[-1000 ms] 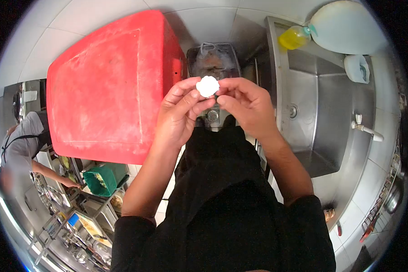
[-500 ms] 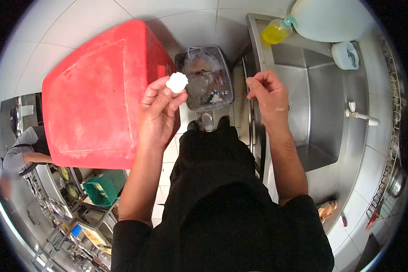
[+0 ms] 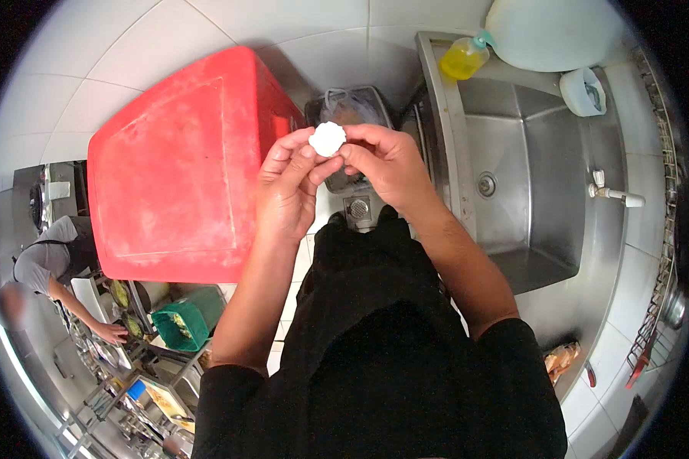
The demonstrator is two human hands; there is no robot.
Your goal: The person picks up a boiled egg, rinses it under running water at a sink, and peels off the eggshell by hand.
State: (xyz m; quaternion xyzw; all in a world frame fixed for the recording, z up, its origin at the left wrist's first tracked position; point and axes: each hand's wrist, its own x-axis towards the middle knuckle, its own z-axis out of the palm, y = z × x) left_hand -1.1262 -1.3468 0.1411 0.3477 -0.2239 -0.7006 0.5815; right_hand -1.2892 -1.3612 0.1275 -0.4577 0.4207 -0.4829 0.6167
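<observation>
A small white roundish piece with an uneven edge (image 3: 328, 139) is pinched in the fingertips of my left hand (image 3: 287, 180); I cannot make out what kind of thing it is. My right hand (image 3: 394, 164) closes on the same piece from the other side, thumb and fingers at its right edge. Both hands are raised in front of me. Below and behind them stands a dark bin with a clear plastic bag (image 3: 352, 99), its contents largely hidden by my fingers.
Left of me is a large red container (image 3: 168, 168). To the right lies a steel sink (image 3: 528, 199) with a tap (image 3: 612, 191), a yellow soap bottle (image 3: 463, 60) and a white tub (image 3: 583, 92). A green bin (image 3: 187, 317) and a co-worker (image 3: 53, 260) are at lower left.
My right hand has moved left to meet the white piece, and my left hand has shifted slightly right with it. The co-worker's arm now reaches over the counter.
</observation>
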